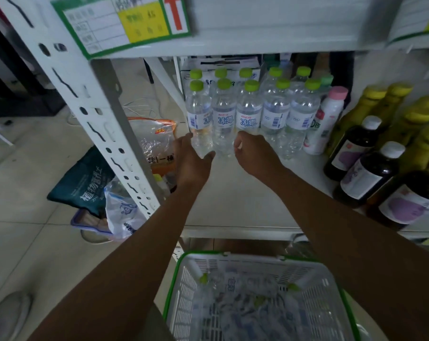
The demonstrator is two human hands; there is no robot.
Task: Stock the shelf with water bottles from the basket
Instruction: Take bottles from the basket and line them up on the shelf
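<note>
Evidently the water bottles would handle as moderately weighty when full. The clear plastic is thin, so the walls would likely dent under a hard squeeze, and it looks smooth and a bit slippery low down. They are best taken round the mid-body at the label, or at the neck under the cap; a base grip is judged tippy. They are not fragile but are easily knocked into neighbours.

Look: clear bodies, lime-green screw caps, white wrap labels with blue characters. They are stood upright in two touching rows at upper centre of the frame, on the white shelf. More are seen lying loose and blurred in the white, green-rimmed basket at bottom centre.

The left hand, at centre, is forked round the base of the leftmost front bottle, thumb one side and fingers the other, in a loose hold. The right hand, just right of it, is curled at the foot of the third front bottle; whether anything is gripped cannot be told. Dark purple-labelled bottles are stood at right.
</note>
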